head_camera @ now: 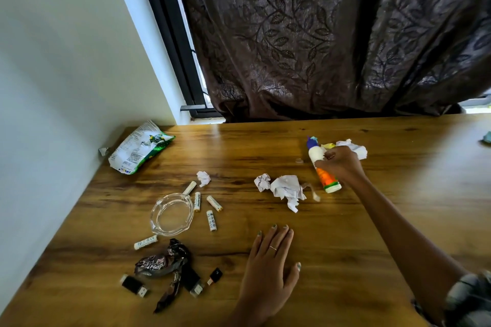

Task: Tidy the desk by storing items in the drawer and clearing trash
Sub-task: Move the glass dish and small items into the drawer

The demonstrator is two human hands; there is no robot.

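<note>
The glue bottle (322, 164), white and orange with a purple cap, lay on the wooden surface (372, 220), gripped mid-body by the right hand (341, 164). Crumpled paper (353, 148) sat just beyond that hand. The left hand (271, 260) rested flat, fingers spread; leftward lay a battery (197, 201) lettered "Maxbright", roughly.

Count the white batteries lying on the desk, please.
5, all near the glass dish: one behind it, three to its right, one in front. Wrappers may hide more.

Home room: wooden desk (345, 233) against white wall (53, 61), leaf-patterned curtain (318, 34) over barred window (196, 66).
</note>
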